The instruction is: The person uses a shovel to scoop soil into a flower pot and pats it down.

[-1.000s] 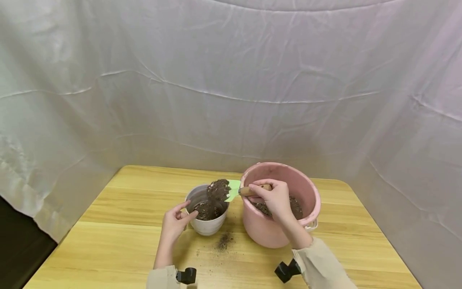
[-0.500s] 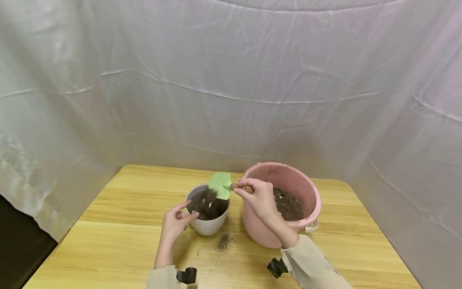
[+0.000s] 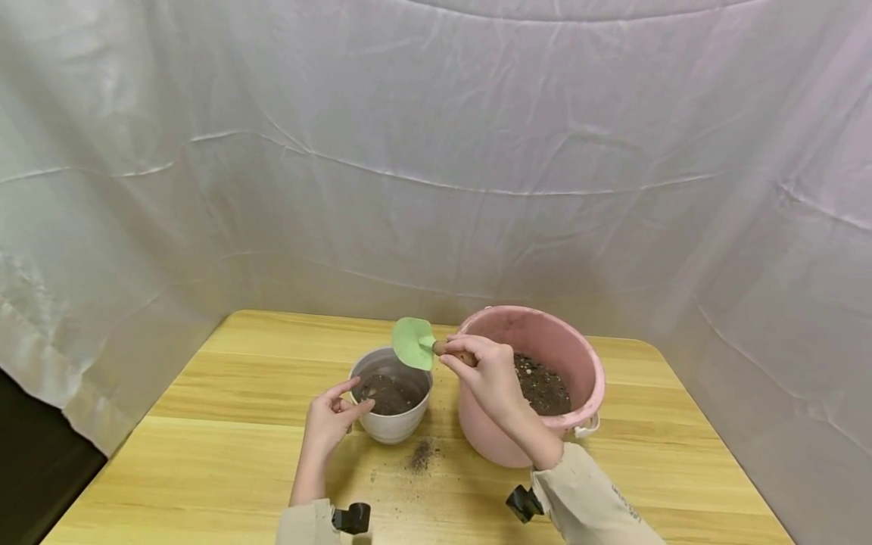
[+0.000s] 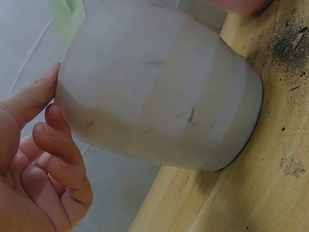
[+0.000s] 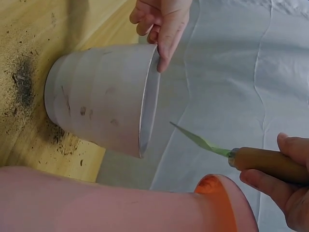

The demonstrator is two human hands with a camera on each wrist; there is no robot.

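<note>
We see the right hand [image 3: 485, 376] gripping the trowel [image 3: 425, 346] by its wooden handle above the white pot [image 3: 391, 424], whose rim the relaxed left hand [image 3: 330, 420] touches, beside the pink bucket [image 3: 500, 439].

In the head view the right hand [image 3: 492, 378] covers most of the trowel's wooden handle [image 3: 455, 353], and hand and forearm hide part of the pink bucket's near rim [image 3: 586, 412]. How deep the soil [image 3: 388, 393] lies in the white pot [image 3: 391, 424] cannot be told. Both sleeves are cut off by the bottom edge. In the left wrist view the pot's opening faces away, the left hand [image 4: 36, 169] is cropped at the left edge, and the green blade [image 4: 67, 17] shows only a corner. In the right wrist view the bucket [image 5: 120, 203] runs off the bottom, blurred.
</note>
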